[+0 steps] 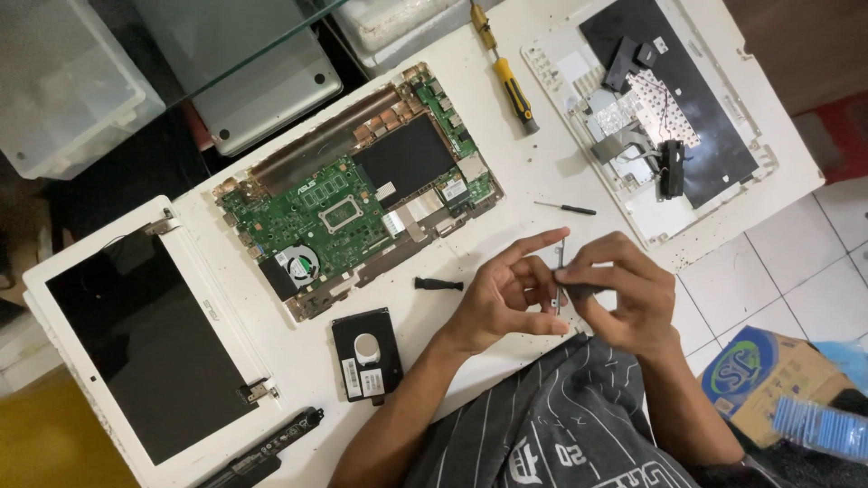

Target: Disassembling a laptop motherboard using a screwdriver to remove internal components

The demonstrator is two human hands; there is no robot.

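Head view shows left hand (502, 294) and right hand (624, 294) both pinching a bracket (561, 271) right of the motherboard (357, 194), steadying it.

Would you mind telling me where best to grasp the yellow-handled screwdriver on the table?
Probably the yellow and black handle of the screwdriver, pinched across its width from above: it lies flat on the white table, thicker than the thin shaft, with bare surface on both sides.

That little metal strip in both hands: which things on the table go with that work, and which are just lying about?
In hand:
left hand
right hand
metal strip

Lying about:
circuit board
hard drive
screen lid
keyboard cover
yellow screwdriver
small screwdriver
battery bar
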